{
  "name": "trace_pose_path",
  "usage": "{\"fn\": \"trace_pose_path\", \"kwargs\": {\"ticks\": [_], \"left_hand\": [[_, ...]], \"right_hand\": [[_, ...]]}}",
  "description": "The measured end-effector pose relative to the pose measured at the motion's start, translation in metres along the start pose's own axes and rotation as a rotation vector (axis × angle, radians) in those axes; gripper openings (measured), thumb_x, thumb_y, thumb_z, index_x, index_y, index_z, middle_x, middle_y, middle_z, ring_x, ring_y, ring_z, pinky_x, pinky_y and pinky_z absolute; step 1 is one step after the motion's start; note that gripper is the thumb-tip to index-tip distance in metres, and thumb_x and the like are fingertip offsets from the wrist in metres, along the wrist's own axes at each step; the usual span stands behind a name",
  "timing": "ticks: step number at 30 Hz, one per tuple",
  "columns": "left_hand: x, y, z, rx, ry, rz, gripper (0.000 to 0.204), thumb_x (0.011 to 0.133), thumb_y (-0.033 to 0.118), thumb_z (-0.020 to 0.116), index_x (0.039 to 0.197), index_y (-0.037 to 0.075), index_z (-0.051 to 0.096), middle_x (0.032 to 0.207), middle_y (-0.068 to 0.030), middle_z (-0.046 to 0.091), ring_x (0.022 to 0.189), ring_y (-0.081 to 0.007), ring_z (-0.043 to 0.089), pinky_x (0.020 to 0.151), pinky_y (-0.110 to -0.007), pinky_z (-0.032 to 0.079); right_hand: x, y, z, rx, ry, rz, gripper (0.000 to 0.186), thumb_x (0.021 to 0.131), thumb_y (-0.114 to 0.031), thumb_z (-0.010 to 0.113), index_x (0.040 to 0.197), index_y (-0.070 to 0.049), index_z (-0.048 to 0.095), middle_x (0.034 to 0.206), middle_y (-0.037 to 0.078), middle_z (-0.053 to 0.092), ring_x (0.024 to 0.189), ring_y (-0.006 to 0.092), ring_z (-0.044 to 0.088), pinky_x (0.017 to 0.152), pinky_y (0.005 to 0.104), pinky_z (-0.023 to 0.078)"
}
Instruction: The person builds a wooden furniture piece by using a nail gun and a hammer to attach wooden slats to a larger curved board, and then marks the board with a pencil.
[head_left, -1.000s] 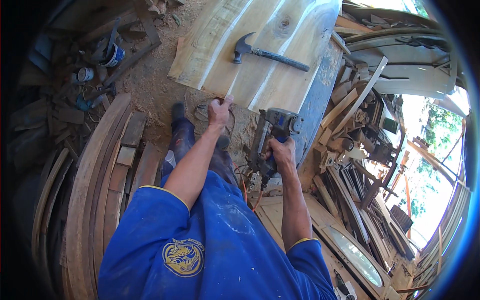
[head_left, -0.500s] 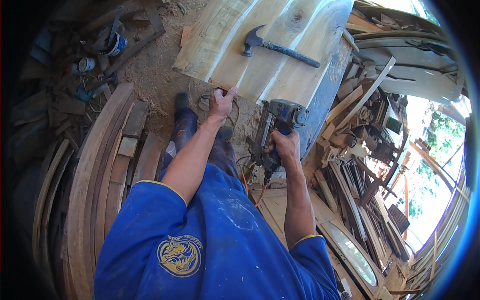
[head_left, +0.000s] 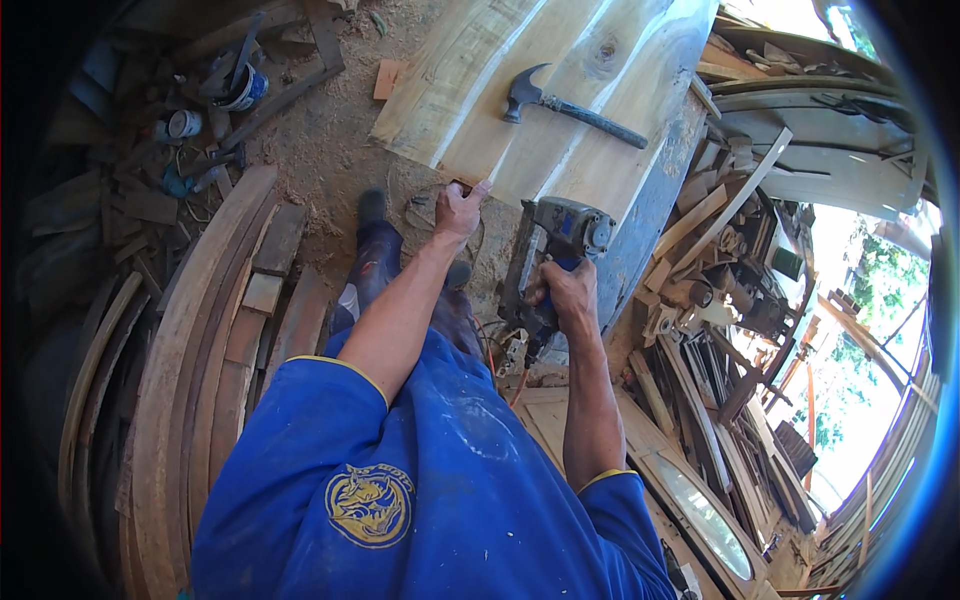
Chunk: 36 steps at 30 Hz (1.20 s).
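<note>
My right hand [head_left: 572, 292] is wrapped round the handle of a dark nail gun [head_left: 568, 222], with an orange hose trailing below it. The gun's head is at the near right corner of a pale wooden panel [head_left: 470, 120] with light streaks; whether its nose touches the wood I cannot tell. At the panel's near edge my left hand [head_left: 459, 212] is closed, thumb on top and fingers curled below, partly hidden. A claw hammer [head_left: 590, 119] lies across the panel, beyond both hands, its head to the left.
Under the panel is a worn bluish work surface [head_left: 640, 245]. Long curved boards [head_left: 205, 300] are stacked on the left, near paint pots [head_left: 245, 90]. Wood offcuts and machinery [head_left: 735, 290] crowd the right. A door with an oval pane [head_left: 710, 515] lies at the lower right.
The whole view has shifted slightly, so the panel, hammer and left hand appear a little further right and lower. Both hands keep the same holds.
</note>
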<state>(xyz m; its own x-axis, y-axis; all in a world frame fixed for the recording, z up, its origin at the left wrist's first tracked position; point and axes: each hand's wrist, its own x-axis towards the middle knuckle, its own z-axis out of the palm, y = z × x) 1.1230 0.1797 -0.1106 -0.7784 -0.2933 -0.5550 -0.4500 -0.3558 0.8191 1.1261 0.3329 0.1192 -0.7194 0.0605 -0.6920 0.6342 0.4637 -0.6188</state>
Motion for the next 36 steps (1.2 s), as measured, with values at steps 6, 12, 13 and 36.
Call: {"fn": "trace_pose_path", "kwargs": {"ticks": [6,12,13,36], "left_hand": [[-0.009,0.011,0.004,0.014,0.005,-0.015,0.030,0.095,0.033,0.074,0.085,0.005,0.071,0.075,0.0046,0.061,0.067,-0.0068,0.047,0.061,-0.028,0.038],[-0.010,0.013,0.002,0.026,0.030,0.002,0.045,0.090,0.044,0.075,0.091,-0.001,0.075,0.082,-0.0129,0.075,0.072,-0.0216,0.067,0.071,-0.038,0.051],[-0.009,0.011,0.002,0.015,0.027,0.001,0.045,0.090,0.044,0.076,0.091,-0.001,0.075,0.082,-0.0132,0.075,0.072,-0.0221,0.067,0.071,-0.038,0.051],[-0.008,0.015,-0.006,0.136,0.011,-0.037,0.049,0.089,0.048,0.075,0.089,-0.001,0.074,0.080,-0.0144,0.073,0.075,-0.0265,0.068,0.075,-0.039,0.052]], "right_hand": [[0.004,0.004,0.014,0.007,0.008,0.016,0.013,0.083,-0.007,0.059,0.075,0.004,0.060,0.058,0.009,0.060,0.047,0.0181,0.060,0.047,0.0325,0.051],[0.002,0.003,0.023,0.047,0.034,0.014,0.011,0.083,-0.006,0.057,0.077,0.003,0.060,0.057,0.009,0.059,0.046,0.0180,0.058,0.047,0.0325,0.051],[0.001,0.001,0.025,0.046,0.037,0.021,0.011,0.083,-0.006,0.057,0.077,0.003,0.061,0.057,0.008,0.058,0.046,0.0180,0.058,0.047,0.0325,0.051],[0.001,-0.008,0.028,0.022,0.046,0.042,0.010,0.083,-0.006,0.057,0.081,0.003,0.062,0.059,0.008,0.060,0.046,0.0167,0.057,0.048,0.0322,0.050]]}}
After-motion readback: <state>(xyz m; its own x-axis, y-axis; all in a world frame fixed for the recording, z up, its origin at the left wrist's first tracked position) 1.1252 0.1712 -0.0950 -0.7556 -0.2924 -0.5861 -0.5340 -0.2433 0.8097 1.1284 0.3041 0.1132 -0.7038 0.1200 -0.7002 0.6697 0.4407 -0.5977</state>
